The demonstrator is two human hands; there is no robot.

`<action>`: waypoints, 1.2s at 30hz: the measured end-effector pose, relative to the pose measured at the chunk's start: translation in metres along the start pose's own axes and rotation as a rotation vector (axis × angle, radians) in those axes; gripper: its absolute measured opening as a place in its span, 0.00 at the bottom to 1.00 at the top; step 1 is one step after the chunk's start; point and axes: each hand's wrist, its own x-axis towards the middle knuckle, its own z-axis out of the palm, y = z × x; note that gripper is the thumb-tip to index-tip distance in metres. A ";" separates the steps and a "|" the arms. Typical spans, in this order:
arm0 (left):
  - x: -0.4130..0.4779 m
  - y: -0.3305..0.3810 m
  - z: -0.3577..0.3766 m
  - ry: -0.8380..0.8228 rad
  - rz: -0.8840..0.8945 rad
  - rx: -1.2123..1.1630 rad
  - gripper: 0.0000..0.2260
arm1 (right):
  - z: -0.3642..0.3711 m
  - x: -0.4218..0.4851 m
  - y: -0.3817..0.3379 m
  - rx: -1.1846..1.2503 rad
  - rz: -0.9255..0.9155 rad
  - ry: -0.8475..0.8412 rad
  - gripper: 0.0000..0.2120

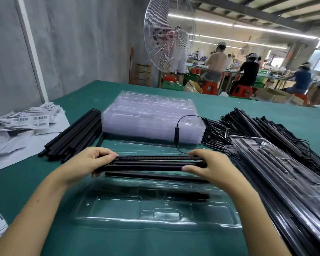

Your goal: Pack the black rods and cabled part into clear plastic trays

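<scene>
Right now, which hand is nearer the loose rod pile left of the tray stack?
Left. Left hand sits just in front of the rod pile; right hand grips the bundle's far end.

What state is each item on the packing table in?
Rod bundle, held level over the open tray, cable attached.
Left hand, gripping the bundle's left end.
Right hand, gripping its right end.
Open tray, flat on the table, one rod in it.
Tray stack, empty, stacked behind.
Packed trays, filled, piled at right.
Loose rods, heaped at left.
</scene>
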 end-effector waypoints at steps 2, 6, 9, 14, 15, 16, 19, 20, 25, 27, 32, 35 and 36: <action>-0.002 -0.001 -0.007 -0.019 0.007 -0.014 0.12 | -0.012 -0.007 0.011 0.156 0.090 0.013 0.34; -0.003 -0.003 -0.012 0.004 0.044 -0.004 0.11 | -0.025 -0.016 0.037 0.283 0.187 -0.069 0.13; -0.003 -0.002 -0.008 0.012 0.072 -0.033 0.11 | -0.024 -0.021 0.038 0.450 0.223 -0.111 0.19; -0.007 0.003 -0.008 0.016 0.071 -0.187 0.15 | -0.031 -0.023 0.028 0.688 0.145 -0.252 0.21; -0.007 0.004 -0.008 0.028 0.078 -0.226 0.15 | -0.032 -0.026 0.028 0.686 0.111 -0.305 0.18; -0.008 0.005 -0.009 0.044 0.086 -0.259 0.16 | -0.033 -0.028 0.029 0.682 0.091 -0.329 0.16; -0.006 0.005 -0.010 0.062 0.112 -0.369 0.16 | -0.035 -0.030 0.031 0.703 0.093 -0.239 0.13; -0.006 0.006 -0.011 0.064 0.117 -0.411 0.16 | -0.035 -0.029 0.031 0.715 0.091 -0.189 0.12; -0.003 0.006 -0.009 0.098 0.046 -0.279 0.17 | -0.033 -0.028 0.025 0.746 0.052 -0.077 0.03; -0.004 0.007 -0.008 0.072 -0.015 -0.140 0.18 | -0.035 -0.029 0.021 0.741 0.021 -0.058 0.05; -0.013 0.012 -0.016 -0.015 0.082 0.154 0.14 | -0.035 -0.027 0.022 0.708 0.025 -0.030 0.08; -0.013 0.006 -0.018 -0.077 0.045 0.166 0.11 | -0.027 -0.024 0.026 0.669 0.046 -0.105 0.05; -0.012 0.004 -0.018 -0.091 0.031 0.170 0.10 | -0.024 -0.022 0.028 0.636 0.057 -0.134 0.05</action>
